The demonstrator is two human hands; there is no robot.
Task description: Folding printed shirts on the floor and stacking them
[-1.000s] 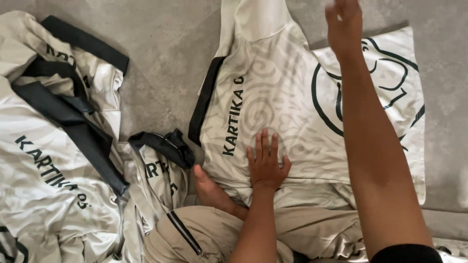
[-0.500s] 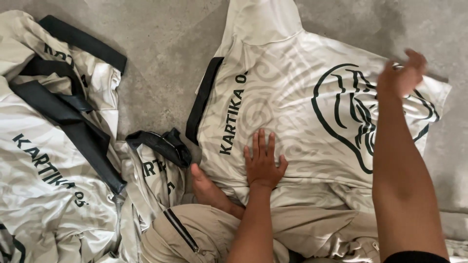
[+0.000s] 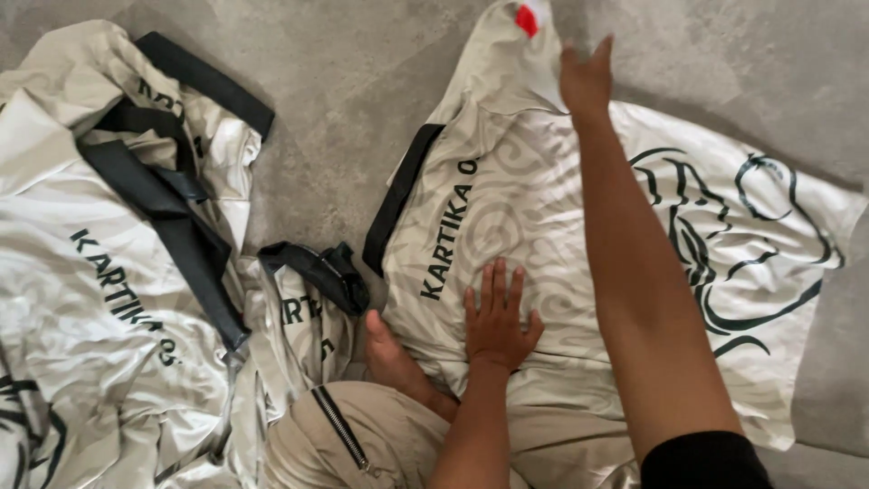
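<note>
Shirt, cream with black trim, dark lettering and a line drawing, lies spread flat on the grey floor before us. Our left hand presses open, fingers spread, on its lower middle; our right hand reaches to the far sleeve, fingers loosely extended, and whether it grips the cloth we cannot tell. Pile of matching shirts sits at left, with our bare foot and beige trousers near.

Two hands, left and right, one bare foot, one spread shirt, and one heap of shirts.
</note>
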